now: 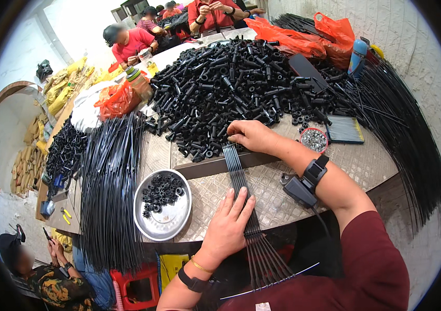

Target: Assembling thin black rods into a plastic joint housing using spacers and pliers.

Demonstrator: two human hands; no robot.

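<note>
A row of thin black rods (237, 179) lies side by side on the table, with lower ends fanned out over the table's near edge towards my lap. My left hand (229, 223) rests flat across the rods, its fingers stretched out. At their far ends, my right hand (251, 136) is closed with thumb and fingertips pinched together; whatever is between them is hidden. Just beyond it rises a large heap of black plastic tube-shaped fittings (220, 88). Left of the rods stands a round metal bowl (164, 228) with small black rings (161, 194) in it.
Long black rods (111, 192) lie in a bundle at left, more (402, 129) at right. A red-rimmed tub of small metal parts (313, 140) and a tray of thin pins (345, 128) sit right of my right hand. Orange bags (329, 39) lie behind. Several people work nearby.
</note>
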